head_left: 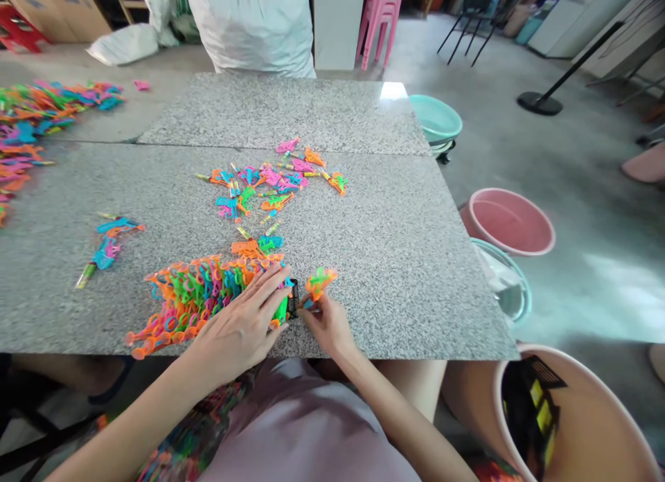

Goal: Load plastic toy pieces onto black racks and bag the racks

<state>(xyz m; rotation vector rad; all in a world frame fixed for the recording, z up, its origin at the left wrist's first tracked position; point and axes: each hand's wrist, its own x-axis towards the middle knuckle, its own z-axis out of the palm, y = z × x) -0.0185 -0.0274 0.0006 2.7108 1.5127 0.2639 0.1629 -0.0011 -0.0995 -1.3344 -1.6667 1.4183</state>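
Note:
A long row of small plastic toys (208,288) in orange, green, blue and pink stands packed side by side along the table's near edge. My left hand (242,323) lies across the right end of this row, fingers stretched out and touching the toys. Just beyond its fingertips, a black mesh-like piece (294,296) shows at the row's end, mostly hidden. My right hand (327,323) is closed in a pinch on an orange and green plastic toy (321,282), slightly blurred, beside the black piece. Loose toys (270,181) with clear, yellowish tubes lie scattered ahead of both hands.
The speckled granite table (395,260) carries a big toy pile (31,132) at far left and a few loose toys (107,250) nearer. On the right stand a pink tub (512,222), a teal basin (436,118) and a large bin (597,406) holding black and yellow pieces.

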